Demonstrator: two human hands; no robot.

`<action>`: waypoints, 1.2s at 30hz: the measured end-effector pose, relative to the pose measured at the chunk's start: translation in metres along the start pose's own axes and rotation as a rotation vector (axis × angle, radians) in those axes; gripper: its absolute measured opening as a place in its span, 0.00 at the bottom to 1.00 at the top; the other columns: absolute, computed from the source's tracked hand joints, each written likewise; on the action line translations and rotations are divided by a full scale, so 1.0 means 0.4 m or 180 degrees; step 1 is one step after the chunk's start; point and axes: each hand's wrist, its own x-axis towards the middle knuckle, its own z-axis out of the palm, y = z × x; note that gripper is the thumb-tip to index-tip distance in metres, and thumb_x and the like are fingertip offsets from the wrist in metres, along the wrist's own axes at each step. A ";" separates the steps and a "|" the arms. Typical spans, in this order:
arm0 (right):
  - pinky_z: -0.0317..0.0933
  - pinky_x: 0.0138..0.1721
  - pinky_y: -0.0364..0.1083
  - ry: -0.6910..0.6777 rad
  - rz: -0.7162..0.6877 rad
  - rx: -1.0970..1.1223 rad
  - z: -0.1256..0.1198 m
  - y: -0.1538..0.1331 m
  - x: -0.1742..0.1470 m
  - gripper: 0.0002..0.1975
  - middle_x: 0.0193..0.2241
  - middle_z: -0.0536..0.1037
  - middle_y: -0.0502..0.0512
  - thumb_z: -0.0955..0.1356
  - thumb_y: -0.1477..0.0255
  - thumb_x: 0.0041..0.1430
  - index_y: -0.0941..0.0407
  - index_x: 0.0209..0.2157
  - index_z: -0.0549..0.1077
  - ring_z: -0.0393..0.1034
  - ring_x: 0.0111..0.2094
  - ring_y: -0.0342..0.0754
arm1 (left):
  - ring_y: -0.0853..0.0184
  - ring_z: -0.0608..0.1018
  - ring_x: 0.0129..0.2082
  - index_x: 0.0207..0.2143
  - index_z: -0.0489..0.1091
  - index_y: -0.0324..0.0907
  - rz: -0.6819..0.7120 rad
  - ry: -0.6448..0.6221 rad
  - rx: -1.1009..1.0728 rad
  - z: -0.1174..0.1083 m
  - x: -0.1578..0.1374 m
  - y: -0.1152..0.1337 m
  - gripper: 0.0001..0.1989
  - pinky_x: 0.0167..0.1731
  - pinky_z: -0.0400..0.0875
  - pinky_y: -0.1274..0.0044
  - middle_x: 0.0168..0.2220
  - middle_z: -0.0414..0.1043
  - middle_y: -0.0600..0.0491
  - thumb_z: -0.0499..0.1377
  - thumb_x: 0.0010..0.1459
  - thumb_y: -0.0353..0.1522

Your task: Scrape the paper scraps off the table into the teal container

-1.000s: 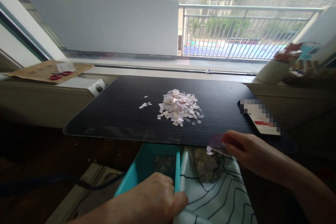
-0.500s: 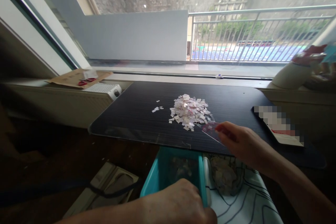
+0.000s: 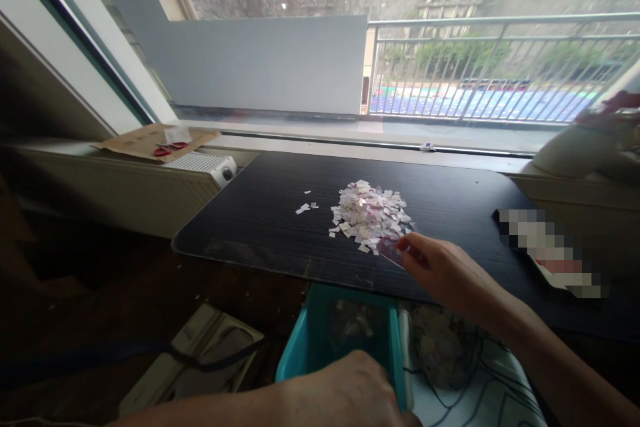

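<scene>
A heap of small white paper pieces (image 3: 370, 210) lies on the dark tabletop (image 3: 240, 213). My right hand (image 3: 430, 260) pinches a thin see-through plastic sheet with a pinkish tint (image 3: 389, 248). Its edge meets the near right side of the heap. Below the table's front edge stands a teal bin (image 3: 295, 347) with some pale scraps inside. My left hand (image 3: 355, 387) is closed at the bin's near rim, knuckles up; its fingertips are hidden.
A few loose paper pieces (image 3: 306, 207) lie left of the heap. A phone-like slab (image 3: 550, 253), partly blurred out, rests on the table's right side. Red scissors (image 3: 167, 149) lie on a brown envelope (image 3: 115, 141) by the window. A clear bag of scraps (image 3: 440, 347) sits right of the bin.
My right hand has shifted left with the plastic sheet, bringing it against the heap. My left hand stays at the bin. The whole view has swung slightly left.
</scene>
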 end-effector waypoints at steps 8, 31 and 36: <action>0.50 0.27 0.42 -0.0127 -0.0019 0.0137 0.003 -0.011 -0.006 0.08 0.26 0.75 0.50 0.60 0.69 0.62 0.54 0.34 0.70 0.66 0.25 0.45 | 0.67 0.72 0.18 0.44 0.70 0.37 -0.0063 -0.0052 -0.0004 0.034 0.015 -0.014 0.12 0.11 0.52 0.78 0.18 0.69 0.57 0.62 0.59 0.32; 0.47 0.25 0.43 -0.0368 0.0065 0.0191 -0.021 -0.012 -0.036 0.07 0.24 0.72 0.48 0.60 0.70 0.60 0.53 0.30 0.67 0.61 0.24 0.43 | 0.65 0.74 0.19 0.35 0.70 0.40 -0.0318 0.0276 0.0258 0.010 -0.010 0.021 0.09 0.14 0.51 0.75 0.18 0.69 0.58 0.66 0.54 0.33; 0.44 0.24 0.43 -0.0518 0.0136 0.0070 -0.042 0.013 -0.063 0.08 0.21 0.68 0.47 0.61 0.70 0.59 0.53 0.26 0.66 0.58 0.22 0.43 | 0.64 0.74 0.18 0.31 0.69 0.41 -0.0456 0.0307 0.0247 0.005 -0.018 0.033 0.08 0.16 0.54 0.76 0.18 0.69 0.57 0.66 0.52 0.31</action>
